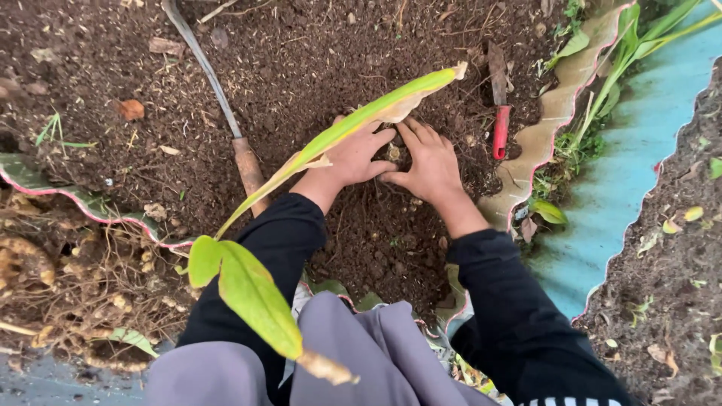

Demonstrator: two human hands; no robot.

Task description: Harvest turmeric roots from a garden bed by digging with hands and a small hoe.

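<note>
Closest to me I see grey trousers (pixel 331 353) and black sleeves (pixel 519 316), with a broad green leaf (pixel 248 289) hanging over the left knee. On my left lies a heap of pale tangled roots (pixel 68 293) (clumped with earth). Further out, my left hand (pixel 353 158) and right hand (pixel 429 165) sit side by side, touching, fingers spread and pressed into dark loose soil (pixel 376 240); whether they grip anything under it I cannot tell. A long yellow-green leaf stalk (pixel 353 128) slants across the left wrist. A wavy-edged sheet (pixel 549 128) borders the bed, with a blue corrugated panel (pixel 632 180) beyond it to the right. Farther off, a wooden-handled tool (pixel 241 150) lies on the soil left of the hands, and a red-handled tool (pixel 501 128) stands stuck in it to the right
</note>
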